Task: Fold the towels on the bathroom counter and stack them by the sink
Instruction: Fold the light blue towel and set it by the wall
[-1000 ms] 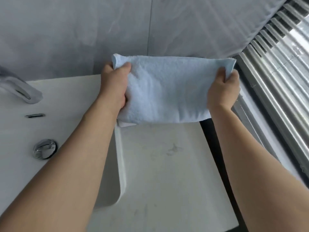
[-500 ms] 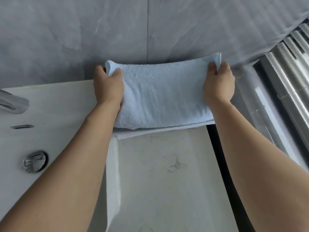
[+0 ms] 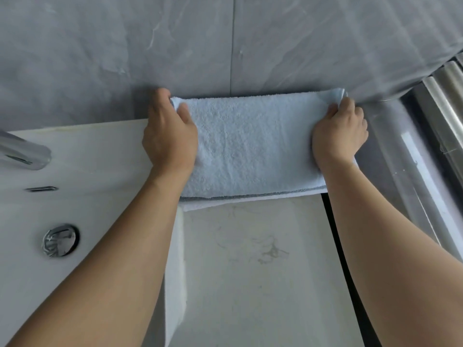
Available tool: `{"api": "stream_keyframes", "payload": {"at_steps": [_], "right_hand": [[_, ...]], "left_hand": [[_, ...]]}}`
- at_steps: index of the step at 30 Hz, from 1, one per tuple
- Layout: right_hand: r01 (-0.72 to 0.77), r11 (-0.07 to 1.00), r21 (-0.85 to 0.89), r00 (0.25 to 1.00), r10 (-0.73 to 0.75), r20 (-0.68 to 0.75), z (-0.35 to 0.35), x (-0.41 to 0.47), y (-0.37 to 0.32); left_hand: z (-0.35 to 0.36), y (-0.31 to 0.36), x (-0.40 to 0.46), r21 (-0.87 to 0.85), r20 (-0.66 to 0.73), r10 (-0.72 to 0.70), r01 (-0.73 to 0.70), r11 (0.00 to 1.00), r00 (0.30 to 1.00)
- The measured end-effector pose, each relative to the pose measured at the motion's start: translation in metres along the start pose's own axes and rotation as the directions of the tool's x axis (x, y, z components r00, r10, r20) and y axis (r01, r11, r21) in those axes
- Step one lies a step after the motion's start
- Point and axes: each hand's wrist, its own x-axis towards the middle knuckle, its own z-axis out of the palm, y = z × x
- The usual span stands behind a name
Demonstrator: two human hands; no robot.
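We see a folded light blue towel (image 3: 253,146) lying flat on a stack at the back of the counter (image 3: 250,271), against the wall and just right of the sink (image 3: 75,171). Beneath it, a grey towel edge (image 3: 250,195) and a white towel (image 3: 213,202) show.

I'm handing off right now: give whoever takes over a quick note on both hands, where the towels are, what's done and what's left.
Left hand: grips the left end of the light blue towel, thumb on top.
Right hand: pinches its far right corner.
The towel is folded and lies on a stack against the grey wall, right of the sink; a grey towel edge and a white towel show beneath.
Done: this towel folded and set on the stack.
Left: let go and square the edges. No unfolded towels are in view.
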Motion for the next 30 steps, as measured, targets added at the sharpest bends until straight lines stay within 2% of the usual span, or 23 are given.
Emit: {"api": "stream_keyframes", "payload": {"at_steps": [4, 7, 11, 15, 18, 22, 30], "right_hand": [[-0.018, 1.0, -0.002, 0.998, 0.018, -0.058, -0.007, -0.008, -0.006], [0.042, 0.998, 0.035, 0.993, -0.038, -0.114, -0.015, -0.022, -0.009], [0.209, 0.974, 0.085, 0.973, -0.198, -0.12, -0.024, -0.061, -0.014], [0.41, 0.884, 0.225, 0.912, -0.396, -0.107, -0.03, -0.114, -0.02], [0.496, 0.82, 0.287, 0.865, -0.497, -0.073, -0.031, -0.15, -0.019], [0.536, 0.779, 0.326, 0.831, -0.554, -0.046, -0.031, -0.186, -0.016], [0.574, 0.733, 0.364, 0.797, -0.603, -0.042, -0.029, -0.26, -0.035]], "left_hand": [[-0.003, 0.002, -0.002, 0.021, -0.017, 0.029, -0.029, 0.999, 0.999], [-0.012, 0.001, -0.005, 0.065, -0.05, 0.103, -0.1, 0.993, 0.993], [-0.029, 0.0, -0.024, 0.071, -0.043, 0.142, -0.139, 0.988, 0.989], [-0.049, -0.014, -0.06, 0.024, -0.016, 0.31, -0.309, 0.951, 0.951], [-0.06, -0.032, -0.087, -0.009, -0.004, 0.39, -0.39, 0.921, 0.921], [-0.075, -0.061, -0.109, -0.014, -0.002, 0.438, -0.438, 0.899, 0.899], [-0.117, -0.122, -0.127, -0.042, -0.028, 0.429, -0.43, 0.902, 0.903]]}}
